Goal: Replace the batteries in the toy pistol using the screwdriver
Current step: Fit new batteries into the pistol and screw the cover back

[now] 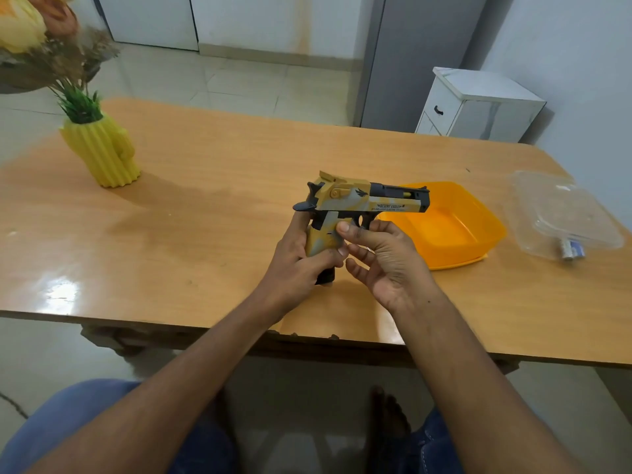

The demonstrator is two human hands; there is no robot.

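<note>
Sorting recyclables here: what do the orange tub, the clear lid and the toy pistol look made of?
Orange tub: glossy, slightly translucent plastic. Clear lid: thin see-through plastic, the table showing through. Toy pistol: probably matte moulded plastic with printed tan-grey camouflage; the look leaves this open.

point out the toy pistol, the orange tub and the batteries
toy pistol (383,202): head view, on the side of the slide by the printed lettering.
orange tub (492,230): head view, on its right rim.
batteries (570,249): head view, on the ends showing under the clear lid at far right.
</note>
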